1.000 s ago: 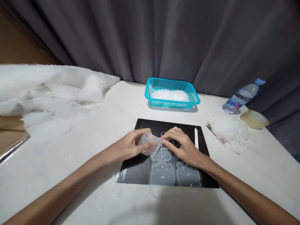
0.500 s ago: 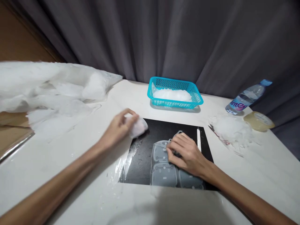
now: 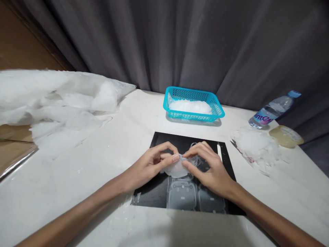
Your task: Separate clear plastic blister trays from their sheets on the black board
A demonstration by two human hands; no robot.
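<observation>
A sheet of clear plastic pieces [image 3: 183, 193] lies on a black mat [image 3: 159, 187] in front of me. My left hand [image 3: 151, 163] and my right hand [image 3: 208, 168] meet over its far end. Both pinch one small translucent plastic piece [image 3: 176, 168] between thumb and fingers, and that piece is lifted a little off the sheet. A thin white stick [image 3: 219, 149] lies on the mat's right side, just past my right hand.
A turquoise basket [image 3: 218, 110] with white plastic bits stands behind the mat. A heap of clear plastic bags [image 3: 53, 103] covers the left of the white table. At the right lie a pile of plastic scraps [image 3: 254, 144], a water bottle [image 3: 272, 109] and a tape roll [image 3: 288, 135].
My left hand, which had swung out to the left with a loose piece, has come back to the sheet without it. Both hands now pinch another piece there.
</observation>
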